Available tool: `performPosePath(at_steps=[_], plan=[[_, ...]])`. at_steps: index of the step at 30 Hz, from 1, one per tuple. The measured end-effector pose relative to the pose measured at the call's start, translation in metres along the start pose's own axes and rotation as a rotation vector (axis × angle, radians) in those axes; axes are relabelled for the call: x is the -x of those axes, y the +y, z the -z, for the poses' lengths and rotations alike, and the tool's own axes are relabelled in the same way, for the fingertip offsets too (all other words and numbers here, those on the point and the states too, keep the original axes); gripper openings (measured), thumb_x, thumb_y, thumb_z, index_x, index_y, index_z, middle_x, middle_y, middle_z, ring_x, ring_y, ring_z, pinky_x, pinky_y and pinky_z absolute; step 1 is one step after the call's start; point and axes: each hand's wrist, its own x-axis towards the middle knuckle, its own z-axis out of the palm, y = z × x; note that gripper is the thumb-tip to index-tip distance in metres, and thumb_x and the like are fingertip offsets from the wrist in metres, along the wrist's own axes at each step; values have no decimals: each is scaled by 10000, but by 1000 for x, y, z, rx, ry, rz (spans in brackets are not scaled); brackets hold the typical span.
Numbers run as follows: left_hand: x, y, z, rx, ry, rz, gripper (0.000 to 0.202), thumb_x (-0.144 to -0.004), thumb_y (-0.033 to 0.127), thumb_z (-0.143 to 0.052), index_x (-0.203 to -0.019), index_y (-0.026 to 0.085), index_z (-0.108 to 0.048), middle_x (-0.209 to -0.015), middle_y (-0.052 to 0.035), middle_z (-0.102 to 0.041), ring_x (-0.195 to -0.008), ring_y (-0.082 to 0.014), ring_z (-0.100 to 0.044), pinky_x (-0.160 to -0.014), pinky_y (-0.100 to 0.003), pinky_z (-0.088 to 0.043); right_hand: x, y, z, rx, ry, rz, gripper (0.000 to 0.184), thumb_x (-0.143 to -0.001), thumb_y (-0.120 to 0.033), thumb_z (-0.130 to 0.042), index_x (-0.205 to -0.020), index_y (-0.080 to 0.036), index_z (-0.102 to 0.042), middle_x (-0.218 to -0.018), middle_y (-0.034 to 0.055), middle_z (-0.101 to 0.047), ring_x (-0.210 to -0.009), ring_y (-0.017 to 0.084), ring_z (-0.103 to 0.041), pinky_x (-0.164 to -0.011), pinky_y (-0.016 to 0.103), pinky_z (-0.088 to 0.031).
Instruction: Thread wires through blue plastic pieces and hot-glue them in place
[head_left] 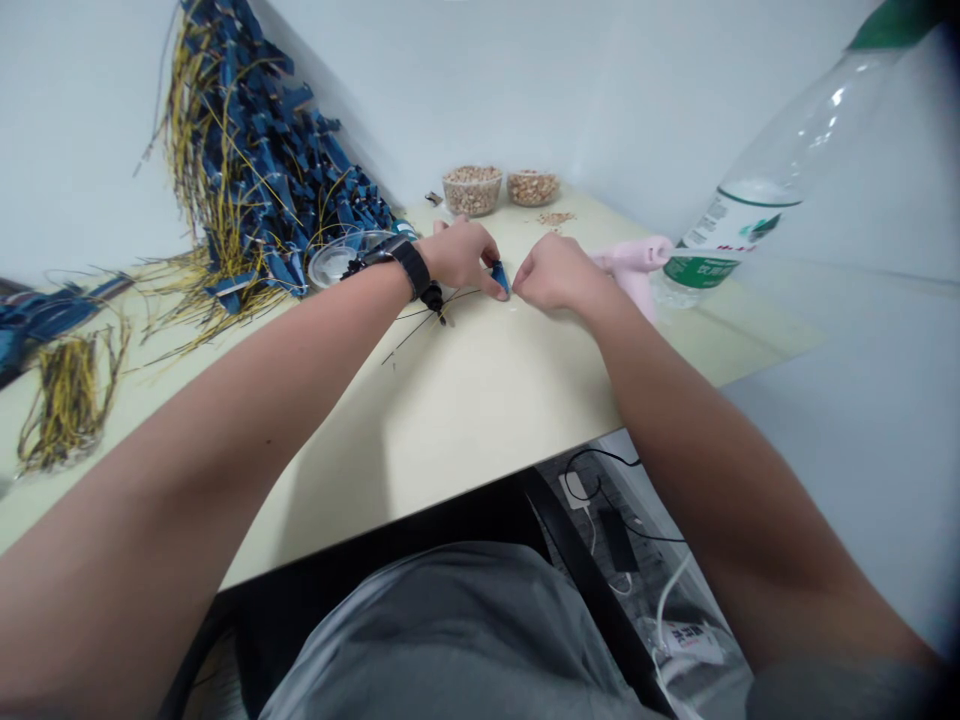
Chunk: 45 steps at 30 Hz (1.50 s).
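My left hand (465, 258), with a black watch (405, 262) on the wrist, pinches a small dark blue piece (500, 278) against the table top. Thin dark wires (420, 325) trail to the left from beneath that hand. Just right of the blue piece, my right hand (553, 275) has its thumb and fingers pressed together. Whatever lies between those fingertips is too small to make out. A black-tipped tool (433, 298) lies partly hidden under my left wrist. Behind my right hand rests a pink glue gun (636, 262).
A tall heap of blue pieces with yellow and black wires (262, 170) leans at the back left. A wire bundle (67, 400) lies at the left. Two tubs of small beige bits (472, 190) stand by the wall. A large plastic bottle (739, 220) stands right.
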Motion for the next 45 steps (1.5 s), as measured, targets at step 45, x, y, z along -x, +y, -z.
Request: performPosePath(at_steps=[45], plan=[[-1,6,-1,34,29,8,818,-927,780,-943,-1607,325,-942,-1627,-124,-901,-1725,-531,-559,-1417,-643,-431,12,-3,8,15,48,-26,199,-1120,-25,-773,-1183,-82,-953,-1210,242,-908,-1284,418,-892,-1029,434,-652]])
